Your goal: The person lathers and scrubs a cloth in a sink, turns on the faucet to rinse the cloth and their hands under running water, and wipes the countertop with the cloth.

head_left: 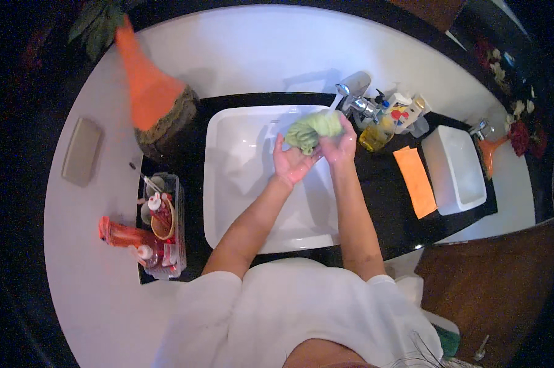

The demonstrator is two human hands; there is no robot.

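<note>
A light green cloth (306, 132), wet and bunched up, is held over the right part of the white sink (228, 178). Water runs onto it from the chrome faucet (343, 91). My right hand (341, 145) grips the cloth's right side, close under the stream. From below and to the left, my left hand (293, 164) cups the cloth, palm up with the thumb raised. The cloth hides part of the left fingers.
Right of the faucet stand a yellow soap bottle (377, 134) and other bottles. An orange cloth (415, 182) lies on the black counter beside a white rectangular container (455, 172). At left are a clear basket of toiletries (173, 245) and an orange vase-like object (151, 92).
</note>
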